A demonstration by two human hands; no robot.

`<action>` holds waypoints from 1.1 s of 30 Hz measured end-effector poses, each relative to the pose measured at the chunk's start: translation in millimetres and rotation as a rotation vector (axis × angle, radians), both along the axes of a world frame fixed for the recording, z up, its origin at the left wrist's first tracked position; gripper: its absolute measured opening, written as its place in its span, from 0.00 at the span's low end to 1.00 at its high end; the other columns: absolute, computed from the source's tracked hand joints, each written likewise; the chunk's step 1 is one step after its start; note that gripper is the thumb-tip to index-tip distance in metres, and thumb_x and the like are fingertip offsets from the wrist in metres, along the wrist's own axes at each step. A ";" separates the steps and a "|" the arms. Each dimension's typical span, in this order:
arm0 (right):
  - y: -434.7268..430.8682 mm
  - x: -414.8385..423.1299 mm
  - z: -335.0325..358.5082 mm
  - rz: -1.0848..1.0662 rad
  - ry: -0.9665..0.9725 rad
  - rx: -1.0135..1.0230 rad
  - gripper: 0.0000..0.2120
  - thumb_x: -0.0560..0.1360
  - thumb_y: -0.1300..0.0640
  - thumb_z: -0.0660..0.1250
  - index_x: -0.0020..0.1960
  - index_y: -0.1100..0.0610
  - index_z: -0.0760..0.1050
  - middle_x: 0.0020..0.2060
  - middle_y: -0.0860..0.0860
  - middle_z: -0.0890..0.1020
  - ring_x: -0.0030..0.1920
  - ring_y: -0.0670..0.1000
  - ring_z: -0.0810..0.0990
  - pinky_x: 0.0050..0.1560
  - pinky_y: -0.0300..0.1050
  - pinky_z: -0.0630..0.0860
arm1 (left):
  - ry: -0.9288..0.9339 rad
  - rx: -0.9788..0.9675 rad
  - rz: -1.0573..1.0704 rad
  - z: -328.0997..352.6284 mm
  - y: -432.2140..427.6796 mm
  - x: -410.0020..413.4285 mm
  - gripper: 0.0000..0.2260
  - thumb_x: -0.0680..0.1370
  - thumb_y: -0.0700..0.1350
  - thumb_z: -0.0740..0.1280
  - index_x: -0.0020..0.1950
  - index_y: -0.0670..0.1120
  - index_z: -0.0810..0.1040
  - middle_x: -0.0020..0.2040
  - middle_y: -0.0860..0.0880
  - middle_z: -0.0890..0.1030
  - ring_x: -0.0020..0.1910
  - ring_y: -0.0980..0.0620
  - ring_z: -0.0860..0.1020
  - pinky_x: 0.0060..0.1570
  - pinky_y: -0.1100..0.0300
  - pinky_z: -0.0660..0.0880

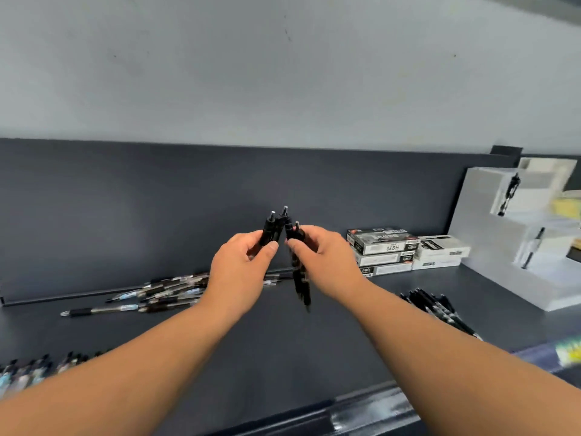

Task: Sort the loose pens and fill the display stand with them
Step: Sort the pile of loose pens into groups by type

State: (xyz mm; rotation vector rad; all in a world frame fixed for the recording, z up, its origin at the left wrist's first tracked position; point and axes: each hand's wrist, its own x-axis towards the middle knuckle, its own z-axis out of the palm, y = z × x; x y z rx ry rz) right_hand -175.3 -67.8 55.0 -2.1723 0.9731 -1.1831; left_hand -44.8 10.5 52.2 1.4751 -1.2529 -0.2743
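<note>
While loose pens [163, 292] lie heaped on the dark shelf [283, 357] at left, a person raises black ones mid-air, clicker ends up. The left hand [242, 269] has fingers curled round a small clutch [269, 232], and the right hand [327, 262] is wrapped round a fuller bundle [301, 284], prob. to match like w/ like before loading. The white display stand [481, 215], well apart at far right, shows only a few pens in its tiers; a sorted black batch [440, 309] waits near its foot.
</note>
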 end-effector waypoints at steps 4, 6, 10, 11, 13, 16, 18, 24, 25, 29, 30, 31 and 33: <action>-30.7 -66.4 4.9 -0.040 -0.013 0.101 0.11 0.76 0.52 0.66 0.44 0.60 0.79 0.32 0.55 0.78 0.32 0.47 0.72 0.37 0.43 0.70 | 0.062 0.001 -0.097 5.2 -19.1 -62.4 0.10 0.79 0.49 0.66 0.58 0.56 0.80 0.50 0.60 0.82 0.51 0.62 0.78 0.49 0.66 0.73; -50.1 -104.7 4.4 -0.076 -0.020 0.148 0.14 0.75 0.51 0.66 0.44 0.63 0.78 0.31 0.54 0.77 0.32 0.48 0.71 0.37 0.45 0.71 | 0.127 0.021 -0.152 4.0 -32.4 -98.7 0.06 0.78 0.48 0.66 0.51 0.59 0.80 0.44 0.63 0.82 0.47 0.67 0.79 0.43 0.72 0.71; -86.4 -179.3 2.5 -0.137 0.003 0.165 0.18 0.71 0.46 0.66 0.45 0.62 0.79 0.39 0.60 0.83 0.35 0.51 0.76 0.46 0.55 0.78 | 0.213 0.047 -0.221 -0.4 -60.8 -168.3 0.05 0.79 0.47 0.66 0.50 0.56 0.81 0.44 0.60 0.84 0.43 0.68 0.79 0.42 0.73 0.71; -93.6 -195.8 1.9 -0.145 0.007 0.173 0.20 0.69 0.45 0.66 0.45 0.62 0.79 0.40 0.59 0.83 0.36 0.52 0.77 0.48 0.55 0.78 | 0.228 0.059 -0.227 -2.3 -68.1 -183.0 0.05 0.79 0.47 0.66 0.51 0.54 0.82 0.45 0.59 0.84 0.43 0.67 0.79 0.43 0.71 0.71; -108.0 -225.7 -1.5 -0.143 0.013 0.204 0.19 0.69 0.45 0.66 0.45 0.61 0.80 0.40 0.58 0.84 0.36 0.51 0.78 0.50 0.57 0.78 | 0.269 0.093 -0.236 -6.6 -82.0 -209.2 0.06 0.79 0.48 0.66 0.52 0.51 0.83 0.47 0.55 0.85 0.45 0.60 0.81 0.49 0.64 0.74; -123.5 -258.5 -8.9 -0.151 0.063 0.262 0.09 0.73 0.52 0.67 0.41 0.58 0.81 0.34 0.54 0.83 0.34 0.48 0.77 0.47 0.50 0.78 | 0.263 0.214 -0.222 -15.0 -98.5 -232.9 0.08 0.78 0.50 0.67 0.48 0.49 0.83 0.44 0.46 0.84 0.38 0.50 0.78 0.48 0.55 0.76; -131.2 -276.4 -16.8 -0.176 0.099 0.320 0.09 0.74 0.55 0.68 0.37 0.58 0.80 0.29 0.51 0.80 0.31 0.48 0.75 0.40 0.44 0.76 | 0.265 0.332 -0.182 -21.8 -107.6 -243.4 0.09 0.77 0.50 0.67 0.48 0.46 0.83 0.41 0.45 0.81 0.34 0.51 0.74 0.44 0.54 0.77; -142.8 -296.4 -58.3 -0.172 0.058 0.590 0.08 0.73 0.58 0.68 0.37 0.59 0.78 0.29 0.55 0.76 0.28 0.51 0.72 0.32 0.42 0.69 | 0.167 0.551 -0.052 -43.9 -121.9 -256.7 0.09 0.77 0.48 0.67 0.48 0.42 0.77 0.45 0.46 0.80 0.38 0.50 0.78 0.46 0.54 0.78; -143.8 -296.0 -63.1 -0.153 0.041 0.625 0.07 0.74 0.58 0.68 0.39 0.59 0.78 0.30 0.56 0.76 0.30 0.51 0.72 0.33 0.43 0.70 | 0.121 0.570 -0.026 -45.8 -123.1 -259.2 0.09 0.78 0.48 0.66 0.47 0.42 0.76 0.43 0.46 0.78 0.37 0.50 0.76 0.43 0.55 0.76; -145.0 -291.6 -73.1 -0.123 0.031 0.661 0.06 0.76 0.58 0.67 0.40 0.57 0.75 0.33 0.56 0.74 0.33 0.52 0.73 0.31 0.43 0.77 | -0.086 0.616 0.044 -52.6 -128.7 -268.4 0.12 0.77 0.49 0.65 0.56 0.43 0.75 0.45 0.48 0.79 0.42 0.49 0.78 0.43 0.56 0.76; -144.0 -291.2 -74.1 -0.127 0.059 0.649 0.07 0.76 0.57 0.67 0.40 0.57 0.76 0.34 0.56 0.76 0.34 0.52 0.75 0.32 0.44 0.79 | -0.134 0.634 0.053 -52.3 -129.6 -271.7 0.14 0.77 0.49 0.65 0.60 0.44 0.74 0.48 0.48 0.79 0.45 0.49 0.78 0.44 0.57 0.75; -141.7 -291.8 -73.6 -0.133 0.116 0.629 0.07 0.75 0.56 0.68 0.40 0.57 0.77 0.34 0.55 0.78 0.35 0.52 0.77 0.34 0.45 0.81 | -0.179 0.648 0.059 -52.4 -130.8 -274.6 0.17 0.77 0.49 0.65 0.63 0.44 0.71 0.50 0.48 0.78 0.47 0.49 0.77 0.44 0.59 0.74; -140.2 -294.7 -74.5 -0.146 0.276 0.562 0.06 0.74 0.53 0.69 0.43 0.56 0.78 0.38 0.53 0.81 0.39 0.52 0.81 0.39 0.46 0.82 | -0.265 0.664 0.068 -53.6 -132.0 -280.0 0.23 0.78 0.49 0.65 0.70 0.43 0.64 0.57 0.47 0.76 0.52 0.49 0.76 0.47 0.59 0.73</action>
